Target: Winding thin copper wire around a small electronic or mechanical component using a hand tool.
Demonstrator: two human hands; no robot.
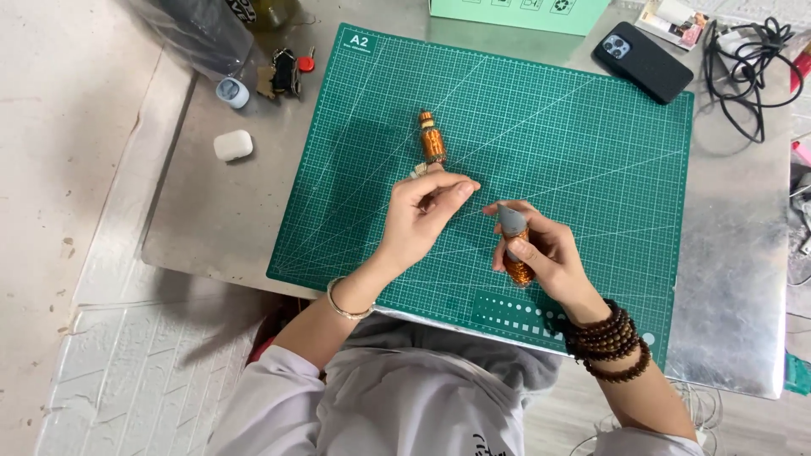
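My right hand (541, 257) grips a spool of copper-coloured wire (517, 263) with a grey tip, held upright over the green cutting mat (574, 143). My left hand (427, 211) is pinched shut just to the left of it, apparently on a fine wire end that is too thin to see clearly; something small and pale shows above its fingers. A second copper-wound spool (432, 136) lies on the mat just beyond my left hand. A bangle circles my left wrist and brown bead bracelets my right.
The mat lies on a metal table (220, 211). A white earbud case (232, 145), a small blue cap and small parts sit at the left. A black phone (643, 62), a mint-green box (515, 13) and tangled black cables (752, 67) lie at the back.
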